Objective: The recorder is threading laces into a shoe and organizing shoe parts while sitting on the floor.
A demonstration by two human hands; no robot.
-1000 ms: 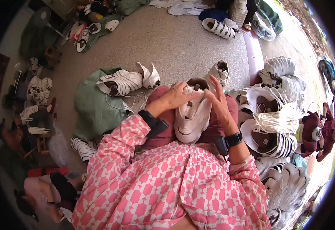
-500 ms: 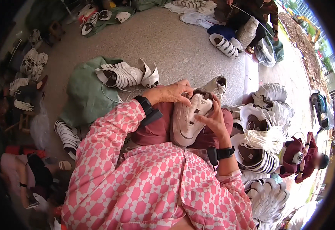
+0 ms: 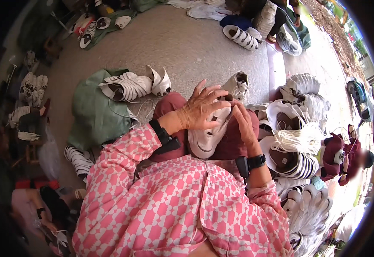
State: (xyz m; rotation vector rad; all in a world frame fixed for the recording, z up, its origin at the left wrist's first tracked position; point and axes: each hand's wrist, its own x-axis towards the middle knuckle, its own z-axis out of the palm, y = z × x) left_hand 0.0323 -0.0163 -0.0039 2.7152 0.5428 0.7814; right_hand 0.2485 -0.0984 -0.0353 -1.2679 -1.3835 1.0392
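A white sneaker [image 3: 202, 143] rests between my thighs, its toe toward me. Over its upper, my left hand [image 3: 202, 110] has its fingers spread, the tips near the ankle opening. On the other side lies my right hand [image 3: 245, 128], fingers stretched out along the shoe and tips close to those of the left. Both hands cover much of the tongue and collar, so whether a lace is between the fingertips is hidden. Just beyond my knees stands another white shoe [image 3: 238, 83].
At left a green sack [image 3: 95, 111] holds up a row of nested white shoe uppers [image 3: 129, 85]. More stacked uppers [image 3: 287, 158] and a bundle of white laces [image 3: 298, 139] crowd my right side. Co-workers sit at lower left, far right and the top.
My left hand has opened and spread across the shoe's upper. The right fingers have straightened and moved up toward the collar. My view has shifted slightly.
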